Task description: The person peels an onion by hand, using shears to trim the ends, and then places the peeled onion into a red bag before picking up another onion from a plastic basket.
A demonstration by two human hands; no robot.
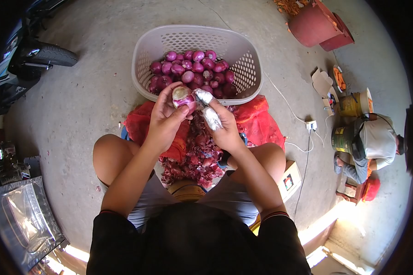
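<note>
My left hand [166, 120] is closed around a partly peeled red onion [182, 96], which has a pale patch on its upper side. Close against the onion's right side is my right hand [222, 123], its thumb and forefinger wrapped in a shiny whitish covering. Those fingers are bent together, and whatever they pinch is hidden. Beyond both hands, a light grey plastic basket [144, 48] holds many red onions [198, 67]. Loose onion skins [195, 158] lie in a heap between my legs, below the hands.
Red mesh sacking [264, 121] lies under the basket's near side. To the right are a power strip [311, 124] with cables, a small box [290, 181], buckets [353, 104] and a seated person [376, 140]. A motorcycle wheel [53, 54] stands at left, reddish tubs [314, 25] at upper right.
</note>
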